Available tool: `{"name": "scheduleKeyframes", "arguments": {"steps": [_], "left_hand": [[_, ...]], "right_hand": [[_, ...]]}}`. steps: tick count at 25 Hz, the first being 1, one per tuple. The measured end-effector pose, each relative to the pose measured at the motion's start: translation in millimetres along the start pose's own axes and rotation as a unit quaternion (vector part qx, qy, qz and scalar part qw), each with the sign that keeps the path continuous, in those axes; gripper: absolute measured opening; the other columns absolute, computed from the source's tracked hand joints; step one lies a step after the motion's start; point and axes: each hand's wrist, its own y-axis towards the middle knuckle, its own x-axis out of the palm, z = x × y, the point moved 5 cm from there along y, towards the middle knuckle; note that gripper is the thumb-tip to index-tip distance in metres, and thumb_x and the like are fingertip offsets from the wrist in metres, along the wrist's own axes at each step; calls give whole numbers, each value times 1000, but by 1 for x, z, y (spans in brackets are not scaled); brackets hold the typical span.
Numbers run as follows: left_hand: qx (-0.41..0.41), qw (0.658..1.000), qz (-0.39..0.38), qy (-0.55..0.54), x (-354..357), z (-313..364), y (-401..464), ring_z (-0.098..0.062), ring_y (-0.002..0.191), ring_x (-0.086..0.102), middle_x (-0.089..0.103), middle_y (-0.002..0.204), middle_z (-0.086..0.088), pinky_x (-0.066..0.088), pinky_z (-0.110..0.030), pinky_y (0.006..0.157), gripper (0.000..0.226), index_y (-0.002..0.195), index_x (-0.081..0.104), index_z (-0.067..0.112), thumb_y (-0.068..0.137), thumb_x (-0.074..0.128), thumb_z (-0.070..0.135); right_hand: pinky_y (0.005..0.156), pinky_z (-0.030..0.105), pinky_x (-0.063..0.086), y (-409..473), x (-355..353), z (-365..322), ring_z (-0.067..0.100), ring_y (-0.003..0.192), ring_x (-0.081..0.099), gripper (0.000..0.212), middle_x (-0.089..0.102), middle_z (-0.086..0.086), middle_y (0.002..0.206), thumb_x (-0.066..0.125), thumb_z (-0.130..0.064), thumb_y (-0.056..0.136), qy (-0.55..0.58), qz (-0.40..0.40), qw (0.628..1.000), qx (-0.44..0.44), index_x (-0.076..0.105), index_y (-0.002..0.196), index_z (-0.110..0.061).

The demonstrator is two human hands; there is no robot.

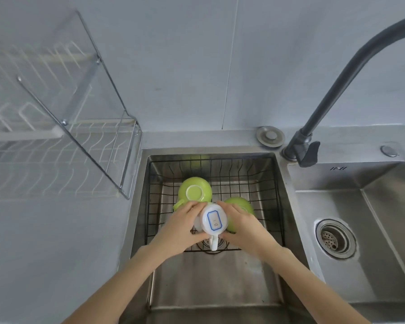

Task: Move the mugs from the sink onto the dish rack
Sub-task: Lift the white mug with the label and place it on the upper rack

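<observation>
A white mug (214,220) with a blue label on its base is upside down, its handle pointing toward me. My left hand (182,226) grips its left side and my right hand (242,224) grips its right side, over the black wire basket (243,174) in the left sink (211,277). One green mug (195,191) lies upside down in the basket behind my left hand. A second green mug (239,204) is partly hidden behind my right hand. The wire dish rack (63,157) stands on the counter to the left, with nothing on it.
A dark curved faucet (332,85) rises at the back right between the two basins. The right sink (360,218) holds only a round drain strainer (336,238). A round metal cap (270,136) sits on the sink's back ledge. The wall is grey tile.
</observation>
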Motion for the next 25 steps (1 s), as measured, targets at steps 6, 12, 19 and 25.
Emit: {"name": "scheduleKeyframes", "arguments": {"steps": [6, 12, 19, 25], "left_hand": [[21, 996, 70, -53, -46, 29, -40, -3, 112, 46, 39, 124, 21, 40, -25, 95, 74, 134, 36, 28, 70, 70, 43], [86, 987, 124, -63, -112, 48, -79, -1, 117, 44, 45, 129, 14, 39, -25, 101, 69, 133, 36, 29, 73, 70, 35], [142, 970, 187, -69, -187, 40, -134, 9, 105, 47, 52, 118, 19, 35, -6, 89, 62, 125, 39, 42, 69, 65, 46], [167, 954, 230, -93, -252, 25, -170, 7, 104, 50, 53, 117, 20, 39, -5, 86, 57, 118, 39, 48, 64, 56, 53]], "right_hand": [[93, 25, 41, -26, -32, -52, 15, 114, 52, 72, 51, -3, 130, 70, -27, 76, -19, 31, 997, -74, 32, 137, -27], [101, 24, 40, -38, -52, -122, 8, 114, 50, 71, 51, -4, 126, 71, -24, 75, 17, 70, 990, -125, 34, 136, -28], [96, 7, 39, -45, -51, -215, 7, 108, 56, 63, 55, -3, 118, 73, -22, 73, 37, 97, 980, -167, 35, 111, -55], [91, 5, 41, -34, -45, -288, 9, 107, 57, 66, 56, 0, 121, 71, -21, 76, 31, 118, 973, -198, 37, 133, -30]]}}
